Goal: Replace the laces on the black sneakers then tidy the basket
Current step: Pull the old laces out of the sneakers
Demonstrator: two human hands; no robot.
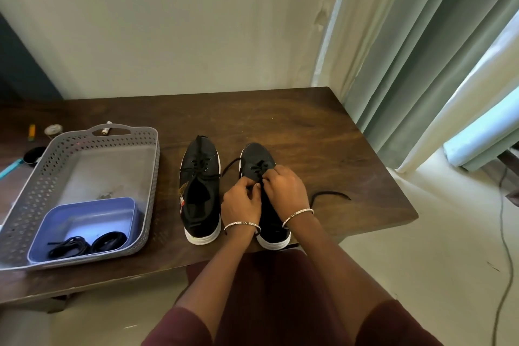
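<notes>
Well, left hand and right hand were both curled tight, pinching the lace over the right sneaker. Its loose tail lay just right of the right hand; one careless snag there could likely strip it back out.

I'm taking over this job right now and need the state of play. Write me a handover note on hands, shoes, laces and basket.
Left hand and right hand: both pinch the black lace over the eyelets of the right-hand sneaker; its two ends trail loose on the table.
Other sneaker: beside it, lace threaded, ends loose.
Grey basket: left of the shoes, holding a blue tray with two coiled black laces.
Done: cannot tell which laces are new.
Left: finish this lacing, check the other shoe, tidy the basket.
</notes>
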